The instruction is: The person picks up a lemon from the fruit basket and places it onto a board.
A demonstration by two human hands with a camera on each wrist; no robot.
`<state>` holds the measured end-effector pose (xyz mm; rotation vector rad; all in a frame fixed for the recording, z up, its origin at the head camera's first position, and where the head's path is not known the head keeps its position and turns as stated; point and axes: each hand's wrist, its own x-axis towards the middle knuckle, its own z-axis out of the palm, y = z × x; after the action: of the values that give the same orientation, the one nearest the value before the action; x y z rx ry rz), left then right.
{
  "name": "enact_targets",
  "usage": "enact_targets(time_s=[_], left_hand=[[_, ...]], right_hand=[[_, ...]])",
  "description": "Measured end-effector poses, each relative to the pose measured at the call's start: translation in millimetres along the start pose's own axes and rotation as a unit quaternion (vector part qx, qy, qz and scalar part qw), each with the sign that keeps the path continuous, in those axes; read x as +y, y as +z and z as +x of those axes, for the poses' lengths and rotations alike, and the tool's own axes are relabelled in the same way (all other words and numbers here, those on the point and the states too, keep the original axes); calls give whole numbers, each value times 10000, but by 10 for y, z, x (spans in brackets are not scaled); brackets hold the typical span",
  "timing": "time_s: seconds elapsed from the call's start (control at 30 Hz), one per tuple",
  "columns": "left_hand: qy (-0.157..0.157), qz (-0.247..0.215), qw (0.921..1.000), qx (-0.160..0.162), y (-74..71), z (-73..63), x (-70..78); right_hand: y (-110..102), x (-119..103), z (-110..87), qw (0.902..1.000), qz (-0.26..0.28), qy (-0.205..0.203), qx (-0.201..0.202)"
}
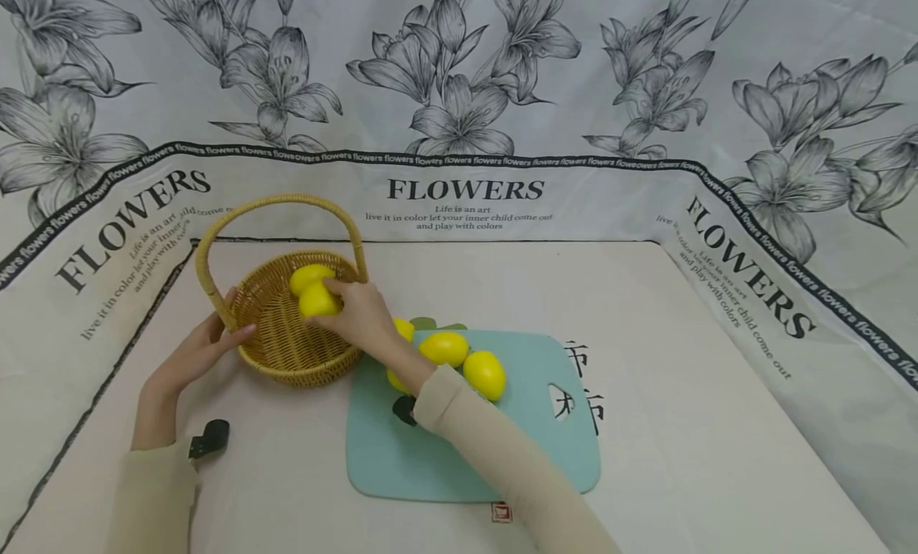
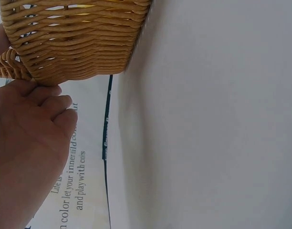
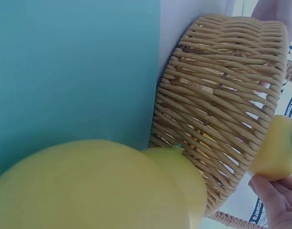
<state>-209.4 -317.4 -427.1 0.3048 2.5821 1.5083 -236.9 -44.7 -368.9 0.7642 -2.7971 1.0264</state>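
Observation:
A wicker basket [image 1: 301,376] with a tall arched handle stands at the left of the table. My left hand [image 1: 204,347] grips its left side, thumb at the rim; in the left wrist view the fingers of this hand [image 2: 31,143] bend against the basket's outer weave [image 2: 79,43]. Over the basket's right rim, my right hand [image 1: 366,315] pinches a yellow lemon [image 1: 318,299] at the inside of the basket. Another lemon [image 1: 310,279] shows just behind it. The right wrist view has the held lemon [image 3: 275,150] beside the rim, with fingertips on it.
A light blue cutting board [image 1: 473,458] lies right of the basket. Several lemons [image 1: 445,350] are on it, some partly behind the right forearm. Green leaves [image 1: 423,324] peek out past its far edge. A flower-printed cloth [image 1: 459,108] hangs around the table's back and sides.

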Motion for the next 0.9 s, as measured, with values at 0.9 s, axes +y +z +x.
enact_targets(time_s=[0.9], left_hand=[[-147, 79, 9999, 7, 1, -5, 18]], right_hand=[[-234, -91, -341, 9971, 600, -439, 146]])
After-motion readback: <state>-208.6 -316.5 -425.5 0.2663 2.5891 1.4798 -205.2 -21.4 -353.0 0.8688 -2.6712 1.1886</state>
